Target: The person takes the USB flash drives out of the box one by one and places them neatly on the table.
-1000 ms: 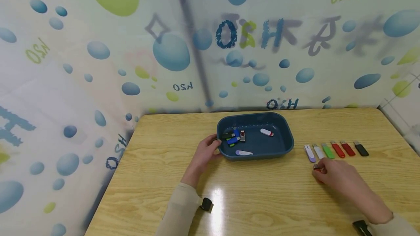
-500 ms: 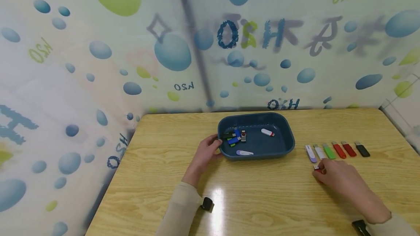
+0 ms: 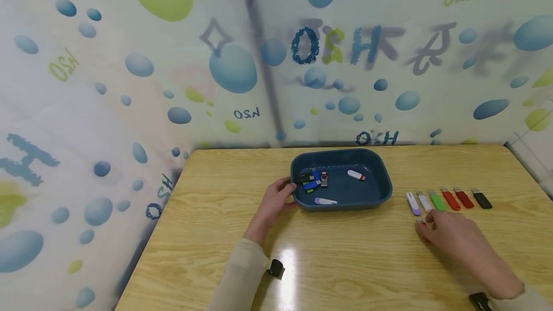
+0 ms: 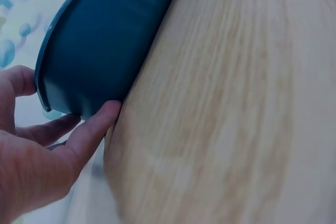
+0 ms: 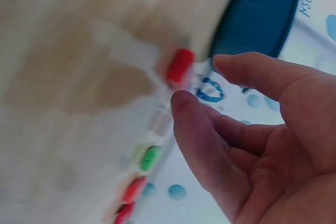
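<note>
My left hand (image 3: 273, 199) grips the left end of a dark blue plastic tray (image 3: 341, 208), thumb at the rim and fingertips (image 4: 111, 109) against its outer wall. Inside the tray lie several USB sticks, among them a white and red one (image 3: 356, 175), a purple and white one (image 3: 325, 201) and a blue one (image 3: 311, 185). Over the table's right side, my right hand (image 3: 458, 234) hovers with thumb and forefinger apart. Just beyond those fingertips sits a red USB stick (image 5: 181, 65), blurred in the right wrist view and mostly hidden in the head view.
Beyond the right hand, several USB sticks form a row: purple-white (image 3: 413, 204), white (image 3: 425, 202), green (image 3: 438, 201), red (image 3: 451, 199), dark red (image 3: 464, 198), black (image 3: 482, 199). A printed backdrop (image 3: 259, 95) stands behind the wooden table (image 3: 345, 263).
The head view has shifted slightly, so everything appears a little further right. Less of the red USB stick shows beside my right fingers. My left hand stays on the tray.
</note>
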Action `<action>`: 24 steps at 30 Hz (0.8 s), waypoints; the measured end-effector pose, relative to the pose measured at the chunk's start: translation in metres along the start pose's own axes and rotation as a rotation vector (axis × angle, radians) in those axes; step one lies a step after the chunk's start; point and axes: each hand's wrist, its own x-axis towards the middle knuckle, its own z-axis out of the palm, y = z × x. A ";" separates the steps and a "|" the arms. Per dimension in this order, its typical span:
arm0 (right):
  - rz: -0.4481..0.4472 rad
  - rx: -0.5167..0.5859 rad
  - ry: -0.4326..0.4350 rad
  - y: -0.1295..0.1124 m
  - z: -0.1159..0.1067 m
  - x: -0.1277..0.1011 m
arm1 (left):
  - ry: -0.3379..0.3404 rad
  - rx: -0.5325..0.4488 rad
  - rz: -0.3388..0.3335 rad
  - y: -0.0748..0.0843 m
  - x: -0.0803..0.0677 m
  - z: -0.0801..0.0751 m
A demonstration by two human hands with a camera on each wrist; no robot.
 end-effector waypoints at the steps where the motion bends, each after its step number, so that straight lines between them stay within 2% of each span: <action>1: -0.007 0.002 0.026 -0.002 -0.001 -0.001 | 0.003 0.002 -0.001 0.000 0.000 0.000; 7: -0.088 -0.012 0.196 -0.024 -0.010 -0.006 | 0.014 0.004 -0.018 -0.002 0.002 0.000; 12: -0.115 0.030 0.212 -0.045 -0.020 -0.001 | 0.015 0.001 -0.021 -0.003 0.002 0.001; 15: -0.160 0.053 0.250 -0.060 -0.023 0.005 | 0.017 -0.006 -0.018 -0.004 0.003 0.001; 20: -0.241 0.056 0.337 -0.086 -0.021 0.013 | 0.013 -0.012 -0.010 -0.005 0.003 0.000; 24: -0.312 0.048 0.358 -0.103 -0.016 0.019 | 0.011 -0.015 -0.007 -0.005 0.003 0.000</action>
